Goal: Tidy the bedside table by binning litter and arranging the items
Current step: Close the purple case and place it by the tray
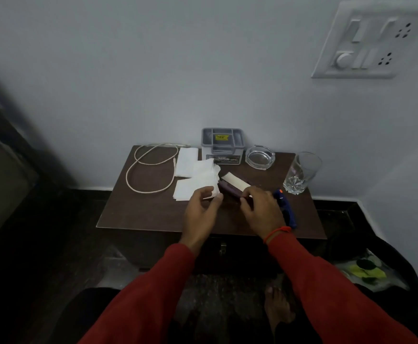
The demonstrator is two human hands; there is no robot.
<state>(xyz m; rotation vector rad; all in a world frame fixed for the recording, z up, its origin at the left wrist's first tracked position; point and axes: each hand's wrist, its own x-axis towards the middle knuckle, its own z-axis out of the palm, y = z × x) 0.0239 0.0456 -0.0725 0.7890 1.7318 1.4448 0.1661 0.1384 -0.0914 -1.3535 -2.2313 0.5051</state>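
The dark wooden bedside table carries several white tissues at its middle. My left hand pinches a crumpled tissue at its near edge. My right hand grips the near end of a purple wrapper with a white strip. A blue object lies just right of that hand, partly hidden by it.
A looped white cable lies at the table's left. A grey organiser box, a glass ashtray and a drinking glass stand along the back and right. A black bin with litter sits on the floor at right.
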